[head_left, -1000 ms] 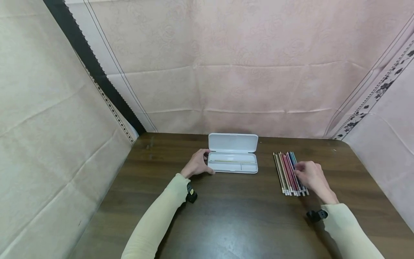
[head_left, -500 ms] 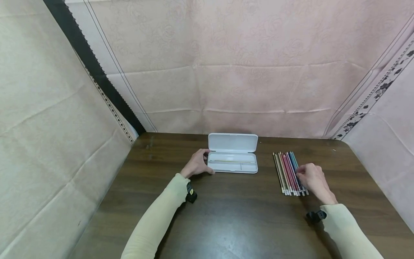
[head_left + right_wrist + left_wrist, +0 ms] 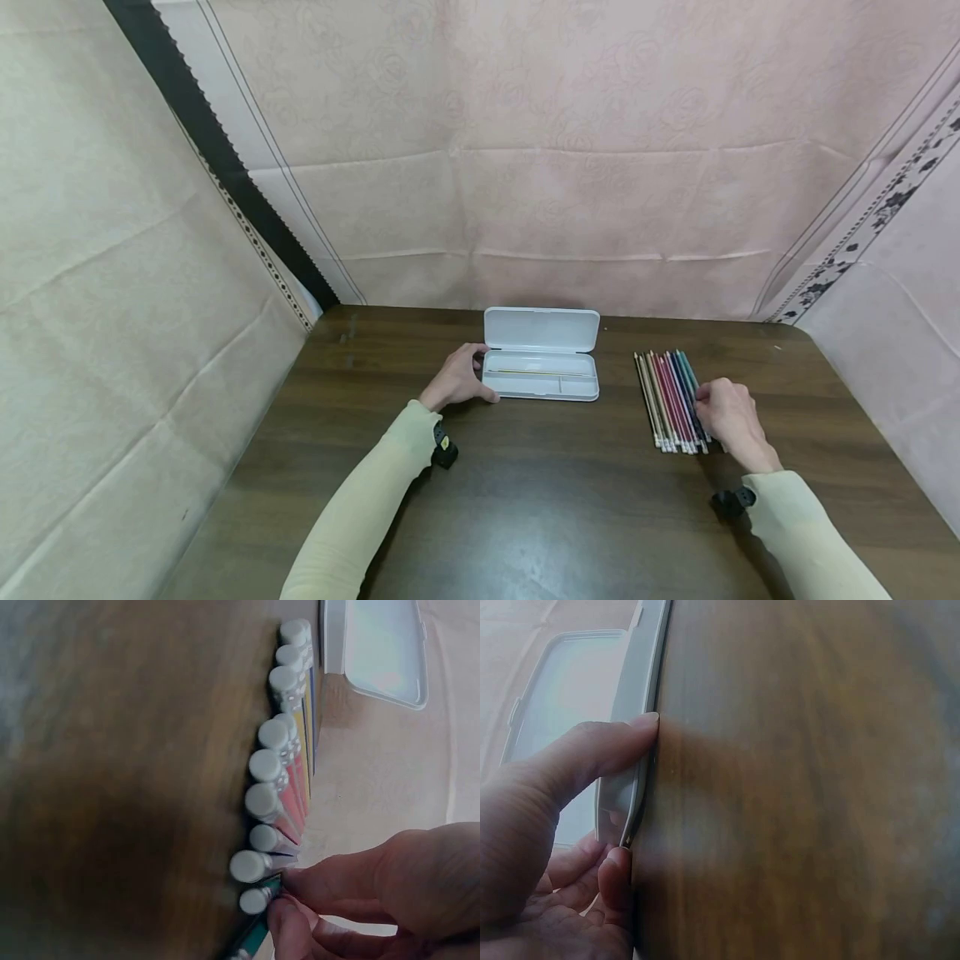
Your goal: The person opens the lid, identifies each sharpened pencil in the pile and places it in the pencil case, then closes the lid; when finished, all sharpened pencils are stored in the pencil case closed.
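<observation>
Right wrist view shows the right hand pinching the outermost pencil of the row between thumb and fingertips, its grip closed on that one green-barrelled stick just behind its white end cap. The pencil lies on the right edge of the row of coloured pencils, which sit side by side, touching, flat on the dark wooden desk, white caps toward the person. From the head view the right hand rests over the near right part of that row. Well apart to the left, the left hand holds the left end of the open white pencil case; the left wrist view shows its thumb pressed on the near rim and the fingers curled around the end of the tray. The case's lid stands tilted back toward the pink cloth backdrop, and a single thin pencil lies lengthwise in the tray.
</observation>
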`<state>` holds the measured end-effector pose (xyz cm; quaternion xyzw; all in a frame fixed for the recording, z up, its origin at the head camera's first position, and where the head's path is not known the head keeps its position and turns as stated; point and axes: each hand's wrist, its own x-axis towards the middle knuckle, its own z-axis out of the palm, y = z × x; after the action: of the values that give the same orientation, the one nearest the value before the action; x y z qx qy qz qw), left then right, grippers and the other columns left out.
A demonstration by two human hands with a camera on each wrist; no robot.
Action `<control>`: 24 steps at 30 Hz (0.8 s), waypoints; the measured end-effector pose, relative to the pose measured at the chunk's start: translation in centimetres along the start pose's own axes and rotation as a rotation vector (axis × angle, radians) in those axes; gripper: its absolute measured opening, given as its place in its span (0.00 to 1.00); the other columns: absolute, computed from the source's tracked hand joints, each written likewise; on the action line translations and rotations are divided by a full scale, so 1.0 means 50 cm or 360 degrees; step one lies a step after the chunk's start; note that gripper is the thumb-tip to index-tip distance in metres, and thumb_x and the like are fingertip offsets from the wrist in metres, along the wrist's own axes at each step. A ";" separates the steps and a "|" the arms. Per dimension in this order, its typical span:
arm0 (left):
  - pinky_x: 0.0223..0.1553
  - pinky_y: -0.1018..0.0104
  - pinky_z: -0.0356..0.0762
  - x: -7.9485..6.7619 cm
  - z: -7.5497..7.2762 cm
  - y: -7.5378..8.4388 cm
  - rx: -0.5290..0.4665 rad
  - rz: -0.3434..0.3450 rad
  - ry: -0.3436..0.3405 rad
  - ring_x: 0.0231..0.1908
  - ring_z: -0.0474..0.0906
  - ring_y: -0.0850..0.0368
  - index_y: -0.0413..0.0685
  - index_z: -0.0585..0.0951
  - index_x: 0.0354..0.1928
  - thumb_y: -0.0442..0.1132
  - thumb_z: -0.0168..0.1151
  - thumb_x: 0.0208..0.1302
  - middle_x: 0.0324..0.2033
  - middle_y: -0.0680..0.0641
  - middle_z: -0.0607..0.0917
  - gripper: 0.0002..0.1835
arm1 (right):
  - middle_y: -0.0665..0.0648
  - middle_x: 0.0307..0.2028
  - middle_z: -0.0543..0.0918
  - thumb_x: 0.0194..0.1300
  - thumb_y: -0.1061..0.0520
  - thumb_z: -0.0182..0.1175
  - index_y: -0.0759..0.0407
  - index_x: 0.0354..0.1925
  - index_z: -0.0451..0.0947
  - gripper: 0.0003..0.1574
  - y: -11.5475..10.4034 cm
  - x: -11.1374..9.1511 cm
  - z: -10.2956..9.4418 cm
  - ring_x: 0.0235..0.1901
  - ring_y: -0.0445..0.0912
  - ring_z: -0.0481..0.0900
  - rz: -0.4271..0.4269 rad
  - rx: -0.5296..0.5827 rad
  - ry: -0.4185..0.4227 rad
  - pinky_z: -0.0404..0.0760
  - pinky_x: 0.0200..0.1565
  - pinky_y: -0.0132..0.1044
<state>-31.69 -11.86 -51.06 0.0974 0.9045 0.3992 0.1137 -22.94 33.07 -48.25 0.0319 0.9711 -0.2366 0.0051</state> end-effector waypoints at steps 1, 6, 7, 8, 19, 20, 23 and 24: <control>0.70 0.47 0.79 0.000 0.000 0.000 -0.0002 0.0002 0.0000 0.68 0.77 0.45 0.48 0.71 0.78 0.40 0.89 0.51 0.70 0.41 0.78 0.52 | 0.78 0.40 0.86 0.72 0.66 0.60 0.82 0.48 0.84 0.16 0.000 0.000 0.000 0.32 0.57 0.83 0.0006 0.0000 -0.0004 0.84 0.32 0.48; 0.70 0.47 0.79 0.001 0.001 -0.002 -0.0017 0.0009 0.0004 0.68 0.77 0.44 0.47 0.71 0.78 0.40 0.89 0.50 0.70 0.41 0.78 0.52 | 0.75 0.37 0.85 0.72 0.66 0.59 0.81 0.47 0.85 0.16 -0.001 0.000 -0.001 0.30 0.55 0.82 0.0071 0.0001 -0.0050 0.81 0.29 0.43; 0.70 0.47 0.79 0.002 0.002 -0.002 -0.0021 0.0008 0.0004 0.68 0.77 0.44 0.47 0.71 0.78 0.40 0.89 0.51 0.70 0.41 0.78 0.52 | 0.75 0.36 0.85 0.72 0.66 0.59 0.81 0.46 0.85 0.16 -0.002 0.000 -0.002 0.30 0.55 0.82 0.0083 0.0002 -0.0057 0.81 0.29 0.42; 0.70 0.47 0.79 0.002 0.002 -0.003 -0.0025 0.0006 0.0004 0.68 0.77 0.44 0.47 0.72 0.78 0.40 0.89 0.50 0.70 0.41 0.78 0.52 | 0.74 0.35 0.85 0.71 0.66 0.59 0.80 0.45 0.85 0.15 -0.003 0.000 -0.003 0.29 0.54 0.82 0.0091 0.0000 -0.0060 0.80 0.28 0.42; 0.70 0.47 0.79 -0.001 -0.001 -0.002 -0.0020 0.0004 -0.0003 0.68 0.77 0.44 0.48 0.71 0.78 0.41 0.89 0.51 0.71 0.42 0.77 0.52 | 0.72 0.32 0.84 0.68 0.66 0.63 0.77 0.39 0.84 0.10 -0.001 0.002 -0.004 0.27 0.54 0.80 0.0083 -0.0043 -0.0021 0.77 0.27 0.42; 0.70 0.47 0.79 -0.001 -0.001 -0.002 -0.0018 0.0006 -0.0005 0.68 0.77 0.44 0.48 0.71 0.78 0.41 0.89 0.51 0.71 0.42 0.77 0.52 | 0.72 0.32 0.84 0.68 0.66 0.63 0.77 0.38 0.84 0.10 -0.001 0.003 -0.005 0.27 0.54 0.80 0.0084 -0.0045 -0.0022 0.77 0.27 0.42; 0.69 0.47 0.79 -0.002 0.000 -0.002 -0.0011 0.0006 -0.0009 0.68 0.77 0.44 0.49 0.71 0.79 0.41 0.88 0.51 0.71 0.42 0.78 0.52 | 0.71 0.32 0.84 0.68 0.66 0.63 0.77 0.39 0.84 0.10 -0.002 0.002 -0.004 0.28 0.54 0.80 0.0100 -0.0041 -0.0033 0.77 0.27 0.42; 0.69 0.47 0.79 -0.002 0.000 -0.002 -0.0011 0.0005 -0.0009 0.68 0.77 0.44 0.49 0.71 0.79 0.41 0.88 0.51 0.71 0.42 0.78 0.53 | 0.71 0.32 0.84 0.68 0.66 0.63 0.77 0.39 0.84 0.10 -0.002 0.002 -0.004 0.28 0.54 0.80 0.0107 -0.0038 -0.0039 0.77 0.27 0.41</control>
<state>-31.60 -11.97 -51.12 0.0994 0.9027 0.4021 0.1161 -23.06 33.09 -48.05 0.0617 0.9720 -0.2251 0.0253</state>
